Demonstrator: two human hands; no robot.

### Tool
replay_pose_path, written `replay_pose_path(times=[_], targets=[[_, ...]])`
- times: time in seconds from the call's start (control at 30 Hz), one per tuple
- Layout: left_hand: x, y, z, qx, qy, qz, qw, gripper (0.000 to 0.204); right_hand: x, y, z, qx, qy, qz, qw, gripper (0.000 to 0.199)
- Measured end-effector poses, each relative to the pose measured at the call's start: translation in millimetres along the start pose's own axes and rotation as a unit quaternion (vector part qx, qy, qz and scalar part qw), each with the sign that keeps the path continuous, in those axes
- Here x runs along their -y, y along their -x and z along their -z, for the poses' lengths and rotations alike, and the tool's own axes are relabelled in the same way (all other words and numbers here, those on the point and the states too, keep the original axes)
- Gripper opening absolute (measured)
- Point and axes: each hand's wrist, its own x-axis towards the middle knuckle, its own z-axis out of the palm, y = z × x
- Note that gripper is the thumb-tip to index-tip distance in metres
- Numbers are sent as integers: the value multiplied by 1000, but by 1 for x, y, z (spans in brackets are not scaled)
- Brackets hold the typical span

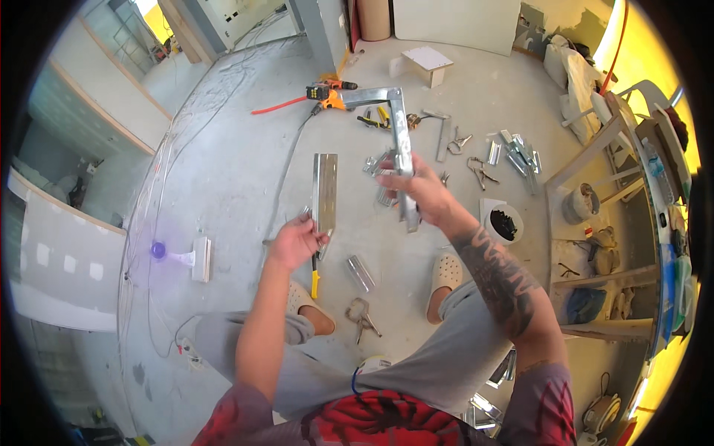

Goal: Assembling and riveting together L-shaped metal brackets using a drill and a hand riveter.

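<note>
Right hand (420,189) gripping L-shaped shiny metal channel frame (400,126), left hand (297,239) holding flat metal channel piece (325,192)

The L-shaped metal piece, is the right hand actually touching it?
Touching. The head view shows the right hand wrapped around the long leg of the L-shaped metal piece, lifting it above the floor.

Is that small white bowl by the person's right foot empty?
No. The white bowl, on the floor right of the right hand, holds a heap of small black pieces; what they are, cannot tell.
</note>
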Motion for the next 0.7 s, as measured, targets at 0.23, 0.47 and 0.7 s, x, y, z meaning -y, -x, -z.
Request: replay_pose_path(times=[0.23, 0.47, 0.7], targets=[[27, 44, -16, 263, 181, 28, 947, 36, 6, 18, -45, 75, -41, 65, 994, 58], [34, 61, -68, -22, -407, -191, 893, 73, -5, 31, -53, 7, 72, 15, 997, 54], [37, 70, -77, -113, -471, -184, 855, 81, -9, 33, -56, 112, 127, -63, 984, 66]])
